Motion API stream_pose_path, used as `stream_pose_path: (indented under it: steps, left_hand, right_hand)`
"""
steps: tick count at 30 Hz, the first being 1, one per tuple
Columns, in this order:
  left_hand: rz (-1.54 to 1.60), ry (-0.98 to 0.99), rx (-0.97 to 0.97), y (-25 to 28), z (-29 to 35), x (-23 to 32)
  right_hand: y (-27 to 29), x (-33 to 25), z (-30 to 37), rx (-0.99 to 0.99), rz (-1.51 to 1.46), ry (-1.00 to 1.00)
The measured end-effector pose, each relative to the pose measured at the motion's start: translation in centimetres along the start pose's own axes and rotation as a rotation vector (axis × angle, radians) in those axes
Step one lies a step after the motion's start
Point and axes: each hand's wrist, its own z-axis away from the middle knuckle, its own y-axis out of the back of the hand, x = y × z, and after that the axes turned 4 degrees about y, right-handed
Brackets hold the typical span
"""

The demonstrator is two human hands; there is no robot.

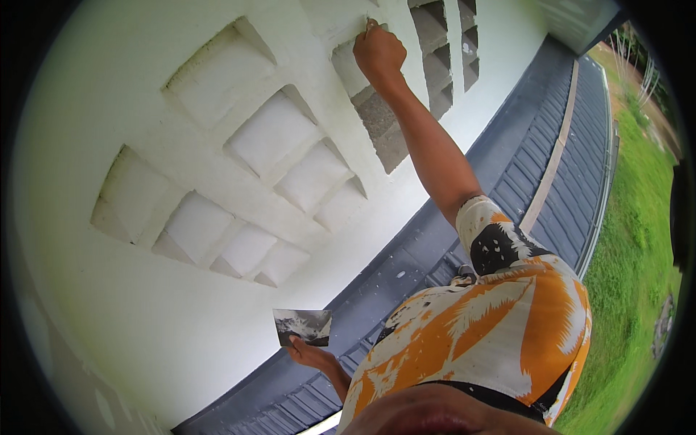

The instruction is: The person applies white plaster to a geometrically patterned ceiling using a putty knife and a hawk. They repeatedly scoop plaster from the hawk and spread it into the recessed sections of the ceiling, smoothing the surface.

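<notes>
My right hand (pixel 380 52) is raised to a white wall (pixel 290 65), closed at the upper edge of a recess. A small tip shows above the fingers, but what I grip is too hidden to name. That recess (pixel 351 71) has a white upper part and bare grey, rough surfaces below. Lower and to the left, my left hand (pixel 308 353) holds a thin rectangular plate (pixel 303 326), thumb on its face. The plate is dark grey with white paste-like smears across it.
White recesses (pixel 272 134) fill the wall to the left; grey unfinished ones (pixel 437 69) lie right of my raised hand. Below the wall runs a dark tiled roof (pixel 565 152) with white specks and a pale strip (pixel 554 148). Grass (pixel 631 239) lies beyond its edge.
</notes>
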Motion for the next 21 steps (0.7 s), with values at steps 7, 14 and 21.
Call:
stream_pose_path:
  steps: [7,14,21]
  left_hand:
    - [-0.047,0.043,-0.058,0.0,-0.8,-0.4]
    - [0.022,0.029,-0.013,2.0,-1.0,-0.5]
    - [0.041,0.05,-0.032,1.6,-0.9,-1.0]
  right_hand:
    - [-0.5,-6.3,6.0,-0.241,-0.147,0.244]
    - [1.1,-1.3,1.1,0.027,-0.058,0.044]
    - [-0.5,-4.9,3.2,-0.239,-0.2,0.13]
